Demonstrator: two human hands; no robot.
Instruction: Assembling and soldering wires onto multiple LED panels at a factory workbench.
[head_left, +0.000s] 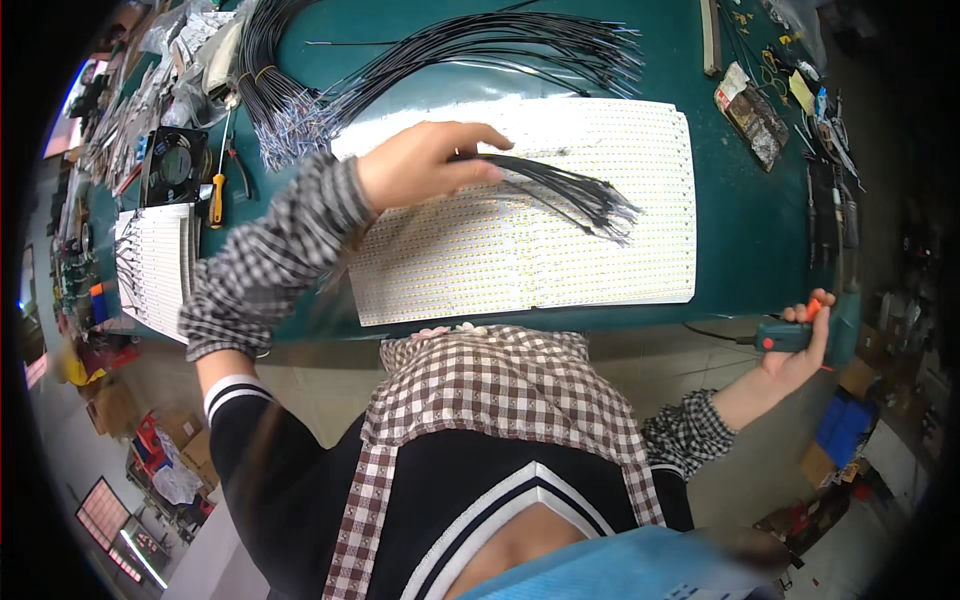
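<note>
L hand (430,165) partly curled, thumb & fingers round a bundle of blk wires (570,185) above the wht board stack (520,265) mid table; wire tips fan out right. R hand (797,350) wrapped round a corded grn tool (780,337) by the right near edge of the grn table (745,235). Bigger blk wire bunch (265,60) lies far left, yellow-handled screwdriver (217,200) left

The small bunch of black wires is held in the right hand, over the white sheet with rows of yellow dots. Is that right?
Not quite: the head view shows the left hand holding the small bunch of black wires. The right hand is off to the side, holding a green tool. The wires are indeed over the dotted white sheet.
</note>
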